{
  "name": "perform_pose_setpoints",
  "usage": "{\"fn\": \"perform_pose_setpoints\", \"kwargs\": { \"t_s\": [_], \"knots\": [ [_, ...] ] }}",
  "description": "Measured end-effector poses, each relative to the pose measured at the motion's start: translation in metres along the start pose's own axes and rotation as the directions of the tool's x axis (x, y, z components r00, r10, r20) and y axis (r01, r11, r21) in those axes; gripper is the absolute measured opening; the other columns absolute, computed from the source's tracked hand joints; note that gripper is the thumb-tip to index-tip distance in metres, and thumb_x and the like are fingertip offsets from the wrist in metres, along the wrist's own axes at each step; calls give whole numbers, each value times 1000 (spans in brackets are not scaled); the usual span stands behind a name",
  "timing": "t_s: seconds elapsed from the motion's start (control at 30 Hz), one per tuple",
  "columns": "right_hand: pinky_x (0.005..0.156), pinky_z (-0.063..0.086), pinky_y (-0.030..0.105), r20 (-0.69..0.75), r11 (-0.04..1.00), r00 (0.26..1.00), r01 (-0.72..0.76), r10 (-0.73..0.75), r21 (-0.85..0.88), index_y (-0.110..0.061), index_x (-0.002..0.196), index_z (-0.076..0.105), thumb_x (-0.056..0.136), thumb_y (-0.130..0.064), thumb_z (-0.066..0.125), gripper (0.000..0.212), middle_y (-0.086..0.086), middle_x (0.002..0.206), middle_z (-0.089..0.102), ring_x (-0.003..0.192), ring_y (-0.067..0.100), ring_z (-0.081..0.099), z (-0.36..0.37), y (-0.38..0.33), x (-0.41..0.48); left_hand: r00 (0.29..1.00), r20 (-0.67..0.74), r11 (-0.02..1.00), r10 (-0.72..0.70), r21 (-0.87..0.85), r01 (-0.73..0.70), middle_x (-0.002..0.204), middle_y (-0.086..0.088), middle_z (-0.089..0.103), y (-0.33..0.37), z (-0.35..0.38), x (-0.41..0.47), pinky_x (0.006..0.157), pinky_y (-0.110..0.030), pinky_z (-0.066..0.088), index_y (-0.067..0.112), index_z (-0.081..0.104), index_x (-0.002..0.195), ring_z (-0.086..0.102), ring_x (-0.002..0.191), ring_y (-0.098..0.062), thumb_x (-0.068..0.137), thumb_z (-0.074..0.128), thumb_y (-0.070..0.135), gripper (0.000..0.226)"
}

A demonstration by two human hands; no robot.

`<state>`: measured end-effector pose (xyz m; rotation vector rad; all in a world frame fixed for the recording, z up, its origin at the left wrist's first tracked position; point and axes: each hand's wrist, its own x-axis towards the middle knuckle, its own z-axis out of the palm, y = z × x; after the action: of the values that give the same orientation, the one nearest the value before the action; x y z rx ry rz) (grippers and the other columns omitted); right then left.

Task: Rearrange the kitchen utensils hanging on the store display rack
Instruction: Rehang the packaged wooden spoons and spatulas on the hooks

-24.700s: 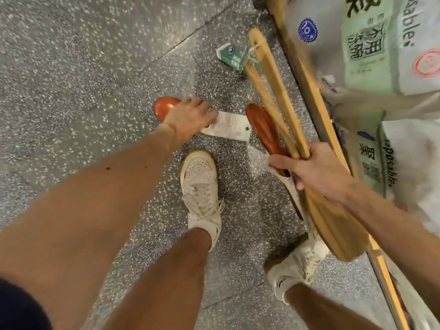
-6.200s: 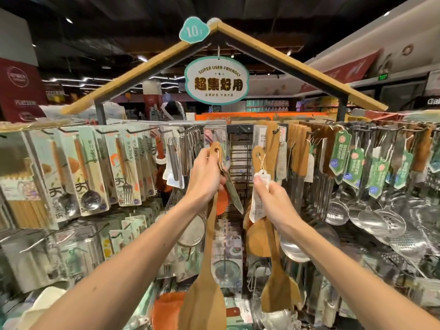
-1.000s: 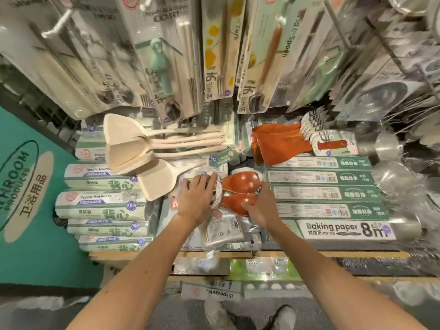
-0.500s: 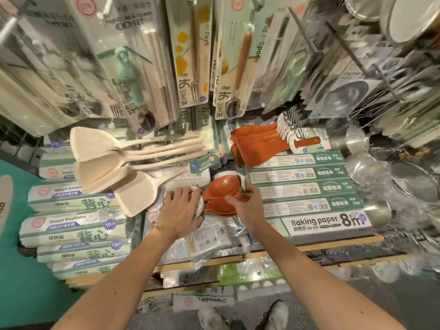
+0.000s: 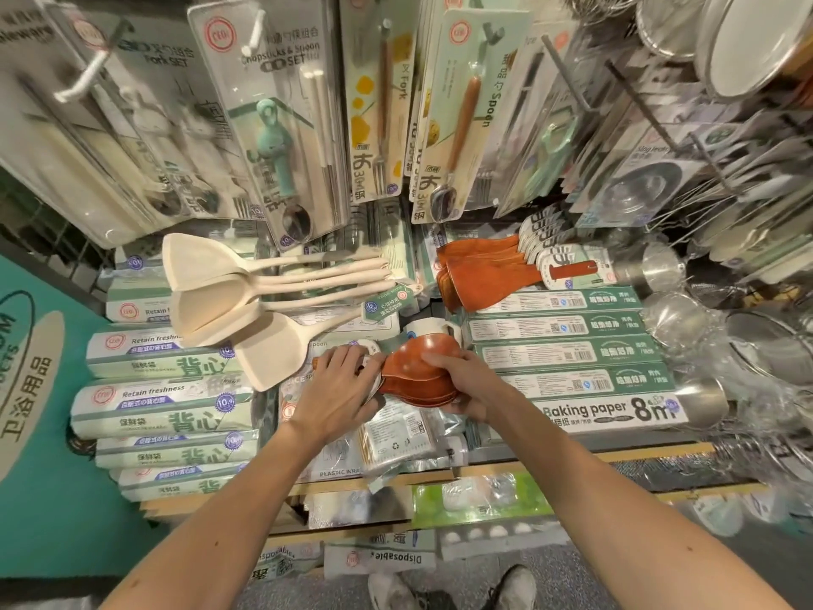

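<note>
Pale wooden spatulas (image 5: 246, 297) lie fanned over bagged rolls on the left of the shelf, handles pointing right. Just right of them, the left hand (image 5: 334, 389) curls its fingers round the labelled handle end of stacked reddish-brown wooden spoons (image 5: 418, 367). The right hand (image 5: 466, 380) clasps their bowls, beside green-and-white baking paper boxes (image 5: 572, 354).

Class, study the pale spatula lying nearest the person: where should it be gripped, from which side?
Grip the nearest pale spatula by its slim neck right of the blade, coming from the person's side: the blade is broad and flat, and the other spatulas crowd its far side.
</note>
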<state>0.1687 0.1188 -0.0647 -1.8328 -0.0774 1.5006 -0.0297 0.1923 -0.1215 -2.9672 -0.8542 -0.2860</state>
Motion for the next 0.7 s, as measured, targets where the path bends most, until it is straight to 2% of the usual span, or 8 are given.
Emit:
{"fn": "perform_pose_setpoints", "kwargs": {
  "t_s": [0.1, 0.17, 0.27, 0.33, 0.4, 0.53, 0.63, 0.7],
  "knots": [
    [67, 56, 33, 40, 998, 999, -6, 8, -61, -13, 131, 48, 82, -29, 80, 62, 12, 114, 67, 92, 25, 66, -7, -7, -15, 1000, 7, 1000, 7, 2, -7, 102, -15, 62, 2, 0, 4, 78, -44, 53, 11, 46, 121, 60, 89, -31, 84, 63, 46, 54],
    [64, 51, 33, 38, 994, 999, 5, -1, -113, -13, 127, 49, 84, -27, 78, 54, 11, 106, 67, 84, 24, 64, -15, -12, -24, 1000, -14, 1000, 24, 19, -23, 100, -16, 62, 5, -5, 9, 77, -43, 54, 11, 46, 122, 60, 87, -31, 87, 55, 46, 50],
    [46, 49, 26, 45, 979, 998, 51, -43, -195, -11, 123, 56, 88, -23, 74, 40, 11, 95, 68, 67, 20, 64, -26, -19, -39, 995, -89, 999, 48, 24, -46, 93, -15, 62, 14, -15, 16, 71, -42, 55, 10, 48, 118, 60, 79, -30, 87, 44, 45, 47],
    [42, 50, 25, 70, 970, 996, 75, -60, -232, -10, 121, 60, 91, -20, 71, 34, 11, 94, 69, 57, 18, 66, -36, -25, -49, 990, -119, 997, 79, 34, -75, 91, -15, 63, 23, -21, 19, 68, -41, 55, 10, 46, 118, 60, 77, -29, 79, 65, 40, 53],
    [43, 52, 26, 104, 965, 991, 103, -80, -241, -8, 121, 61, 91, -17, 70, 32, 12, 97, 70, 59, 18, 70, -44, -31, -60, 992, -105, 997, 77, 38, -73, 92, -15, 63, 29, -26, 21, 68, -41, 55, 9, 46, 120, 61, 78, -30, 66, 82, 34, 69],
    [33, 44, 19, 85, 945, 984, 172, -154, -278, -2, 123, 58, 93, -11, 67, 33, 16, 102, 67, 45, 11, 65, -57, -39, -78, 995, -94, 999, -13, 29, 16, 103, -14, 61, 44, -33, 32, 75, -42, 53, 13, 45, 127, 60, 88, -30, 65, 87, 24, 75],
    [42, 55, 25, 66, 958, 983, 179, -169, -225, 1, 127, 55, 92, -6, 67, 38, 19, 109, 67, 69, 22, 71, -62, -43, -82, 978, -100, 983, -181, -16, 181, 122, -15, 59, 60, -42, 37, 94, -51, 49, 17, 43, 134, 59, 110, -33, 69, 85, 20, 78],
    [51, 59, 29, 52, 960, 982, 191, -184, -206, 0, 126, 56, 90, -4, 67, 38, 16, 106, 68, 79, 25, 70, -66, -44, -83, 937, -105, 942, -332, -82, 325, 129, -19, 56, 71, -48, 35, 98, -54, 45, 16, 42, 137, 55, 118, -37, 69, 87, 28, 83]
  ]
}}
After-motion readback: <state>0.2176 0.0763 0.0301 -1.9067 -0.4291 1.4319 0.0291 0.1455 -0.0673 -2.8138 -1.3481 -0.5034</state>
